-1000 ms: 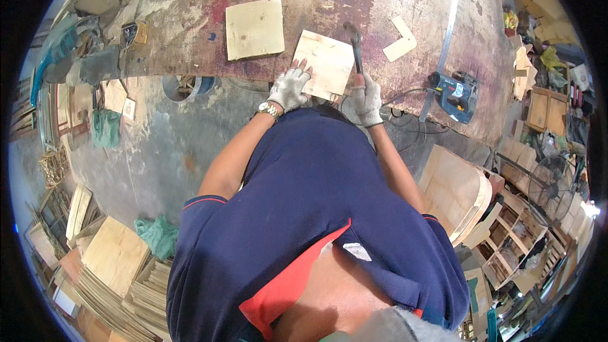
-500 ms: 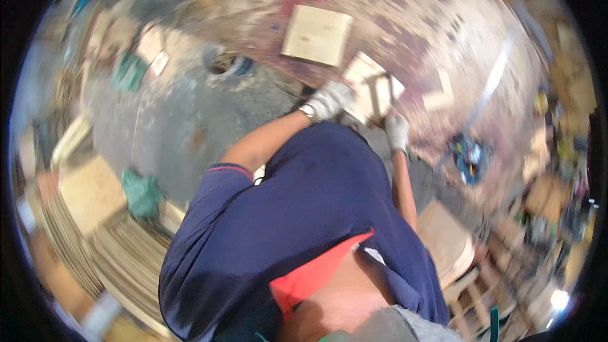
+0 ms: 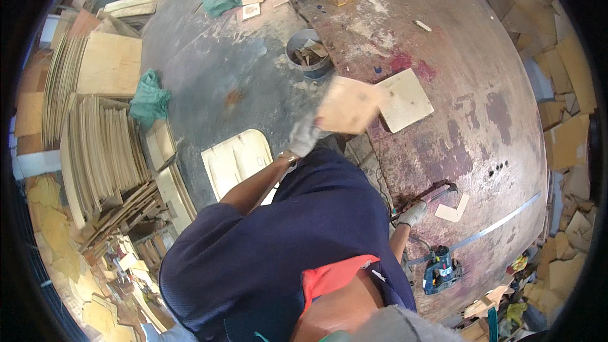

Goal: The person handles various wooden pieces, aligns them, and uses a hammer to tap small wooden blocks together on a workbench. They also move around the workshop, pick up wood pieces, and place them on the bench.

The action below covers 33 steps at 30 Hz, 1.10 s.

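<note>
My left hand (image 3: 304, 137), in a pale work glove, grips a thin squarish wood panel (image 3: 348, 106) by its near left edge. The panel is lifted, slightly blurred, and its far right corner overlaps a square board (image 3: 408, 101) on the worktable. My gloved right hand (image 3: 413, 213) is closed around the handle of a hammer (image 3: 449, 188), low by the table's near edge. The hammer's dark head points away to the right. Just beyond it lies a pale L-shaped wood piece (image 3: 451, 210).
A blue jigsaw (image 3: 441, 271) and a long metal strip (image 3: 500, 223) lie on the worktable (image 3: 481, 120) to the right. A bucket of scraps (image 3: 308, 54) stands beyond the panel. On the left floor are a round-cornered board (image 3: 234, 158) and stacked plywood sheets (image 3: 104, 152).
My left hand has raised the panel off the table and swung it left. My right hand and the hammer have drawn away from it. The whole view has turned.
</note>
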### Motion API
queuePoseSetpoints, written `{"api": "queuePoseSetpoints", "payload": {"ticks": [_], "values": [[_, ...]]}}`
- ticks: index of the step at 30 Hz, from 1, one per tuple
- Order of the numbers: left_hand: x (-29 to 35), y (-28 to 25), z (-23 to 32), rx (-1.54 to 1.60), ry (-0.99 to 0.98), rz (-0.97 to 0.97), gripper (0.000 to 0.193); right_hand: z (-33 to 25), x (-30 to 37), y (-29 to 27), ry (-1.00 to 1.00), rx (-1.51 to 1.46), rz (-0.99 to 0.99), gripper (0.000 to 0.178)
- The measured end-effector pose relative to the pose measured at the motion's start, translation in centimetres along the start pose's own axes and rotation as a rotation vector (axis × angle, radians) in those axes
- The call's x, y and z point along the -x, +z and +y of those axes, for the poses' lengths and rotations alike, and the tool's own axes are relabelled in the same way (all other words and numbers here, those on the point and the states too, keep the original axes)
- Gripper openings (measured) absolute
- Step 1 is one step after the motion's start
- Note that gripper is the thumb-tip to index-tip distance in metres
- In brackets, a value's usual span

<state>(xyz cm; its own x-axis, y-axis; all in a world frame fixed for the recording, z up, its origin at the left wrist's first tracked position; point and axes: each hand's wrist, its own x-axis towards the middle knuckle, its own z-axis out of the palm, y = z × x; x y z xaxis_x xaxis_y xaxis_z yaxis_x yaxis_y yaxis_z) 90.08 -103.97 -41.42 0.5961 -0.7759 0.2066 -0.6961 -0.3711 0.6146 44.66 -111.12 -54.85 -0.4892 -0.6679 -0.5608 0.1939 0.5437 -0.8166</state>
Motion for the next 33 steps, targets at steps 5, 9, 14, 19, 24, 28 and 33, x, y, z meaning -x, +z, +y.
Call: {"api": "queuePoseSetpoints", "payload": {"ticks": [5,9,14,19,24,28,33], "values": [[7.8,-1.5,-10.0,0.017,-0.664,0.066,0.033,-2.1,2.1,1.1,-0.029,0.078,0.042,0.049],[17.0,-1.1,-19.4,-0.249,-1.0,-0.64,0.051,-4.1,3.9,2.2,-0.025,0.101,0.046,0.052],[21.8,0.7,-31.4,0.206,-1.16,-0.974,0.051,-5.5,5.3,2.7,-0.018,0.147,0.038,0.05],[-1.4,-4.6,-36.8,-0.183,-0.552,-0.427,0.042,-4.9,5.2,2.5,-0.142,0.151,0.06,0.048],[-21.6,-7.9,-22.8,0.82,-0.36,0.292,0.042,-3.7,4.0,2.0,-0.013,0.124,0.103,0.048],[-25.5,-0.7,-10.9,0.745,-0.224,-0.158,0.034,-3.1,3.8,2.0,-0.115,0.218,0.122,0.055],[-22.7,13.7,-1.7,0.511,-0.099,-0.581,0.023,-4.0,5.5,4.0,-0.339,0.646,0.316,0.053]]}}
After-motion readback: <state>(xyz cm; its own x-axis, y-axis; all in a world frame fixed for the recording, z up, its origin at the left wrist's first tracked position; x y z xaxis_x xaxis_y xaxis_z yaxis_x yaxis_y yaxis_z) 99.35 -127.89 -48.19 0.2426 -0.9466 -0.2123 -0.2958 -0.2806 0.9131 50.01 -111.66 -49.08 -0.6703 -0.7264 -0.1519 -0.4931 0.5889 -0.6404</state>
